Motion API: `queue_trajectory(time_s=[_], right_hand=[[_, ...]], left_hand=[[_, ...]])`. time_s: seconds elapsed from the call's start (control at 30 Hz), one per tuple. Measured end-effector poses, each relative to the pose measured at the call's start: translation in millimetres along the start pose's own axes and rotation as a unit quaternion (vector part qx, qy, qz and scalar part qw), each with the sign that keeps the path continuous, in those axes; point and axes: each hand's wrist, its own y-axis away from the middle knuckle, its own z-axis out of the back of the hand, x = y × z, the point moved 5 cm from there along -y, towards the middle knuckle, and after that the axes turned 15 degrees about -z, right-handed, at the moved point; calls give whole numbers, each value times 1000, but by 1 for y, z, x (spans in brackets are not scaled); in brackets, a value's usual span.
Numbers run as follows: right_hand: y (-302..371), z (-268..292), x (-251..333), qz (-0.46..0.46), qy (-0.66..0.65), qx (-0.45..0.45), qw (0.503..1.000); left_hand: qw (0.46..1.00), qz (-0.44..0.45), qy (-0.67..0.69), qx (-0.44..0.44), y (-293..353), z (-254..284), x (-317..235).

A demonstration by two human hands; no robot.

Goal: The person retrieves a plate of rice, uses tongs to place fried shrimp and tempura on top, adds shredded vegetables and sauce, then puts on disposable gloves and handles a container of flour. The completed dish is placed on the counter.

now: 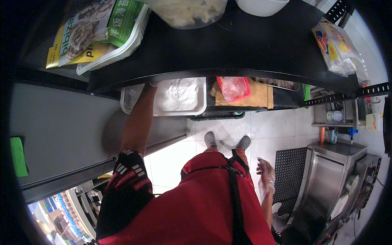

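Observation:
My left arm reaches forward over a clear plastic tub of white powder (181, 94) on the lower shelf. Most of my left hand (152, 83) is hidden beneath the edge of the upper shelf, so its fingers and anything in them do not show. To the left of the powder, under my forearm, is another clear container (128, 100). My right hand (266, 174), in a thin clear plastic glove, hangs low at my right side above the floor. Its fingers are loosely apart and it holds nothing.
The black upper shelf (228, 51) bears a white tray of packets (134, 45), a clear bag of pale pieces (190, 12), a white bowl (263, 6) and a plastic-wrapped pack (337, 47). Below are a pink basket (234, 88) and brown cloth (261, 96). A steel cabinet (326, 175) stands right.

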Motion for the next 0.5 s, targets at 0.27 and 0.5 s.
queue_trajectory(time_s=[0.27,0.5], right_hand=[[-10,-10,6,5,43,22,999],[-11,9,12,26,36,-4,999]], left_hand=[[1000,-22,-11,12,3,-1,-5],[998,-50,-16,16,-2,0,-12]])
